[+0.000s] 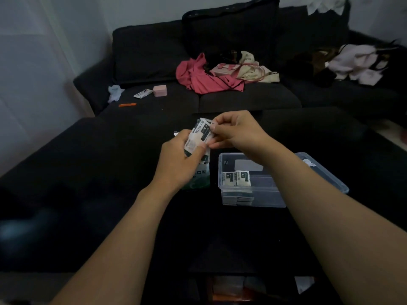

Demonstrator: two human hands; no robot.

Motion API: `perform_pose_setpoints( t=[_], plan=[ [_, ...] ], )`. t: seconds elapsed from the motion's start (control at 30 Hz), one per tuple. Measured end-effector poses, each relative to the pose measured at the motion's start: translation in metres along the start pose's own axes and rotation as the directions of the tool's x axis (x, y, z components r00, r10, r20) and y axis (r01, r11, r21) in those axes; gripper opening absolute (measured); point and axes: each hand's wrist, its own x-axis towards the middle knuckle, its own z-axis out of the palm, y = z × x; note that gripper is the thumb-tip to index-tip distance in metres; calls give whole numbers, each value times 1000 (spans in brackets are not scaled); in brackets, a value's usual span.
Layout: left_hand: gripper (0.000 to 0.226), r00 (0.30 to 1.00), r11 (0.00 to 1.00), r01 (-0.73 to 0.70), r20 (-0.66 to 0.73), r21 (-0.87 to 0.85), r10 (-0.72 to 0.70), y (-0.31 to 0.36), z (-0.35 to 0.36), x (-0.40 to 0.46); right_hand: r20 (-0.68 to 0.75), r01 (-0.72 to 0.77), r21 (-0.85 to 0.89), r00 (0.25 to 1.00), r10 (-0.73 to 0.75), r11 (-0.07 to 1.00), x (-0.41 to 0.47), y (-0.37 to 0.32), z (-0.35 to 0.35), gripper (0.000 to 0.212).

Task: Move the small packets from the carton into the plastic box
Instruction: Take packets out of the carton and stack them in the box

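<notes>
My left hand (178,159) grips a stack of small white-and-dark packets (199,134) above the black table. My right hand (235,130) pinches the top end of the same stack from the right. Under my left hand lies the green-and-white carton (199,176), partly hidden. To the right stands the clear plastic box (248,194), open, with a few packets (236,178) standing in its left end. My right forearm crosses over the box.
The box's clear lid (321,170) lies just behind the box on the right. A dark sofa (242,95) stands beyond the black table (88,172), with a red cloth (204,78), a pink case (160,90) and other clothes on it.
</notes>
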Motion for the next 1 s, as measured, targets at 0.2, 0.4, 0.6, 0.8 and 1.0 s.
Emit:
perform_pose_setpoints(
  t=[0.2, 0.4, 0.6, 0.8, 1.0],
  plan=[
    [18, 877, 712, 478, 329, -514, -351, 25, 15, -6, 20, -26, -52, 999, 27, 998, -5, -5, -5, 17],
    [19, 788, 637, 608, 457, -474, -412, 28, 25, -6, 67, 20, -300, 998, 0, 954, -9, -1, -9, 30],
    [5, 836, 791, 526, 360, -313, -414, 22, 37, -4, 166, 156, -560, 983, -74, 813, -10, 1, -12, 23],
    [25, 907, 923, 355, 295, -146, -302, 26, 43, -6, 185, 155, -662, 982, -41, 734, -13, -6, -18, 27],
    [21, 967, 977, 207, 138, 51, -212, 23, 50, -5, 159, 170, -661, 984, -85, 731, -17, -9, -25, 20]
  ],
)
